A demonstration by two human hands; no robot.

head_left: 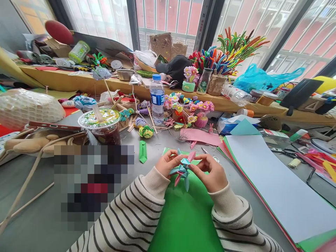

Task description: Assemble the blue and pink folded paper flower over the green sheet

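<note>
My left hand (168, 162) and right hand (210, 171) pinch the paper flower (182, 168) between fingertips, above the green sheet (183, 213). It looks light, thin, easily creased: I grip at folded edges, not petals.

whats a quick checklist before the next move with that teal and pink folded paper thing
1. Grip: left hand and right hand both pinch the folded paper piece: ok.
2. Surface below: green sheet lies flat under the hands: ok.
3. Drink cup upright, lidded, apart from the hands: ok.
4. Water bottle upright, cap on, behind the work: ok.
5. Far side of the piece, hidden by the fingers: cannot tell.
</note>
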